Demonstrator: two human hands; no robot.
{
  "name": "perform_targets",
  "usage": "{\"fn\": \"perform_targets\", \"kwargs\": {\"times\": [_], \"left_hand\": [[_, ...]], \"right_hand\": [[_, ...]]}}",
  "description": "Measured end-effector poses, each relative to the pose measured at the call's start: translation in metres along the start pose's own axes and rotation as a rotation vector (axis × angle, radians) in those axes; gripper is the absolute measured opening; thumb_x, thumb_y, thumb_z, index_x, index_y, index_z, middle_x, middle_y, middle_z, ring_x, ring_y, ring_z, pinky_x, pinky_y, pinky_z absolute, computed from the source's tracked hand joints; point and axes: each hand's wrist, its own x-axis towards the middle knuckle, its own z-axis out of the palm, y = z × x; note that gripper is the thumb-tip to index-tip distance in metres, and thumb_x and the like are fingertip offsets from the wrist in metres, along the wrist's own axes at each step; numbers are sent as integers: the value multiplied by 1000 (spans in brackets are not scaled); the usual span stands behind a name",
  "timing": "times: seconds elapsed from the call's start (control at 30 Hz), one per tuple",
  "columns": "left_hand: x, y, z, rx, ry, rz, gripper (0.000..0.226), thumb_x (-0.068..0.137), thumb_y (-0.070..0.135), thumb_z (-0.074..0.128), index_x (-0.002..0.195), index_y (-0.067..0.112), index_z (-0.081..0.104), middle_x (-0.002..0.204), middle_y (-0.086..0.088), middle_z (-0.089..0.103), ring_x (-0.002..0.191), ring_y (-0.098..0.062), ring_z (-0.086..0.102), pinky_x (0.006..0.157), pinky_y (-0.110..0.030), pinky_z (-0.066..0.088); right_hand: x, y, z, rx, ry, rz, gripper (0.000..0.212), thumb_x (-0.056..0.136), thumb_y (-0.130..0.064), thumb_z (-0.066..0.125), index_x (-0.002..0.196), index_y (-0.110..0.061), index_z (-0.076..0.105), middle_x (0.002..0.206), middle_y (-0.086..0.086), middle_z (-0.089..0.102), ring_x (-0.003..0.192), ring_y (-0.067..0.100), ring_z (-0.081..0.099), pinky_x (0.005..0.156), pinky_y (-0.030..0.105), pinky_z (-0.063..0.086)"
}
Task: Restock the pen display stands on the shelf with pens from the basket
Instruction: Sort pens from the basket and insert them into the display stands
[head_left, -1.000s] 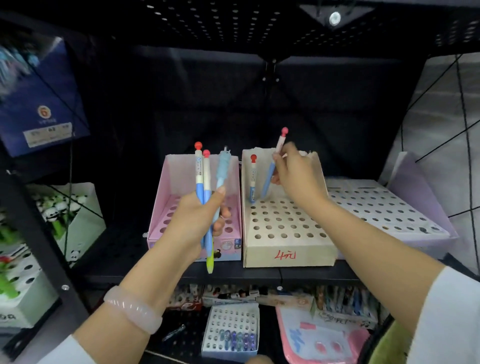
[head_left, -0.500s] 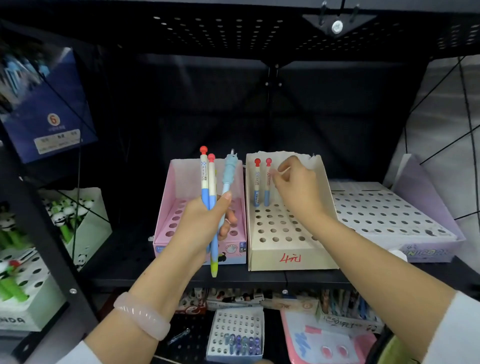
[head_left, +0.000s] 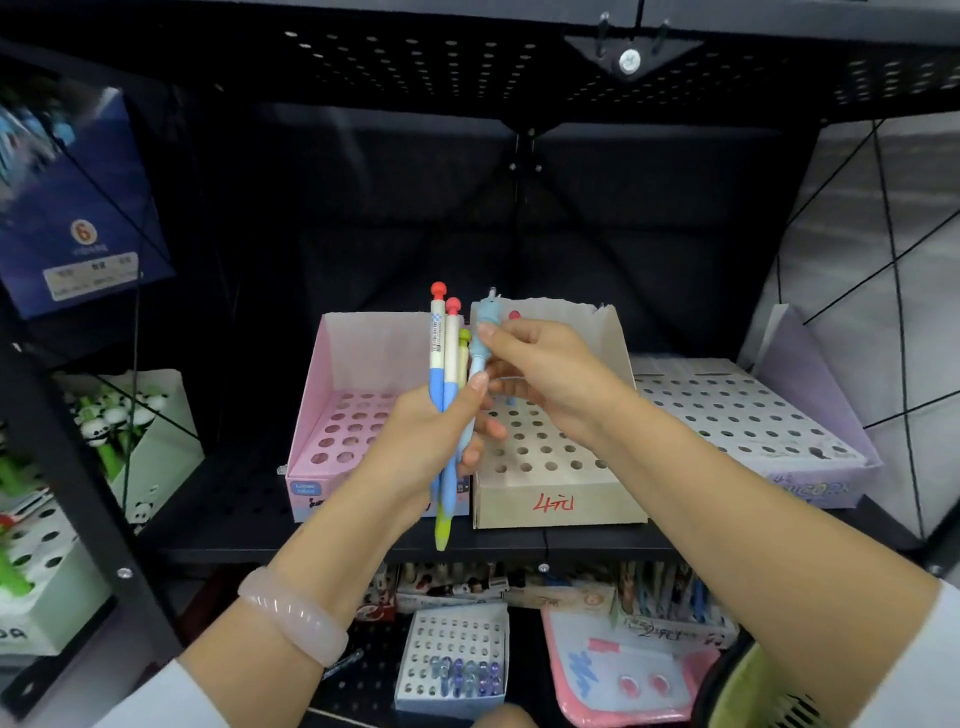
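The right hand has left the beige stand, its two pens now planted, and pinches the light-blue pen in the bunch gripped by the left hand; another placement should follow.

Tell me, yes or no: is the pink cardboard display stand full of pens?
No: the pink cardboard display stand shows only open holes, with no pens standing in it.

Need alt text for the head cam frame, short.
A person's left hand grips a bunch of pens upright before a shelf while the right hand pinches the top of a light blue pen in that bunch. Behind stand a pink display stand, a beige one and a lilac one, their visible holes mostly empty.
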Motion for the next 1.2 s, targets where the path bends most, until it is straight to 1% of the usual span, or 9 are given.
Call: {"fn": "perform_targets", "kwargs": {"times": [0.2,0.33,0.4,0.47,0.6,0.7,0.8,0.97,1.2], "left_hand": [[12,4,39,-100,-85,-62,24,93,37,49,90,13,49,50,1,52,34,-6,34,34,-16,32],[28,3,66,-63,-39,-54,21,94,38,48,87,18,48,56,0,46,34,-5,34,33,-16,32],[35,2,76,-45,-35,-64,23,94,39,47,85,18,47,56,1,46,34,-5,35,34,-17,33],[41,-2,83,-23,-24,-78,25,94,38,48,82,16,46,56,1,47,34,-6,37,34,-17,34],[46,-12,89,-20,-28,-76,21,95,32,50,82,15,48,55,2,48,35,-5,38,35,-17,34],[49,-16,89,-30,-24,-79,21,95,28,50,82,12,48,49,3,49,35,-6,37,34,-18,33],[52,-19,86,-56,-13,-99,15,96,23,50,86,11,50,50,2,50,34,-7,37,33,-18,32],[53,-25,83,-76,-18,-111,9,96,19,50,90,13,51,50,1,50,34,-8,36,33,-16,32],[54,-31,81,-81,-28,-115,10,96,18,50,88,12,50,50,0,50,33,-8,36,33,-17,32]], "right_hand": [[-5,-24,-85,46,349,-119,20,100,-28,42,96,-14,55,84,7,67,71,13,69,59,22,55],[0,-23,-157,-80,649,-214,15,100,-28,40,97,-15,46,92,10,63,80,21,68,64,29,58],[7,-12,-179,-204,714,-247,13,100,-25,42,101,-12,43,91,5,61,85,24,66,70,36,58],[15,2,-189,-351,702,-253,12,99,-21,44,102,-10,43,94,9,61,91,27,65,72,38,57],[34,25,-189,-520,593,-240,10,98,-19,47,99,-11,42,96,11,61,91,27,66,66,27,56],[47,36,-182,-569,530,-207,15,97,-22,48,99,-9,42,97,16,63,87,30,66,75,46,57],[55,48,-174,-577,486,-199,20,97,-25,48,99,-7,42,95,15,62,85,28,65,76,50,55],[67,55,-172,-694,478,-229,22,97,-29,48,99,-7,43,72,-3,50,67,14,55,65,38,53],[75,77,-174,-753,382,-83,20,97,-28,48,89,-14,37,66,-9,43,59,5,45,52,23,35]]}}
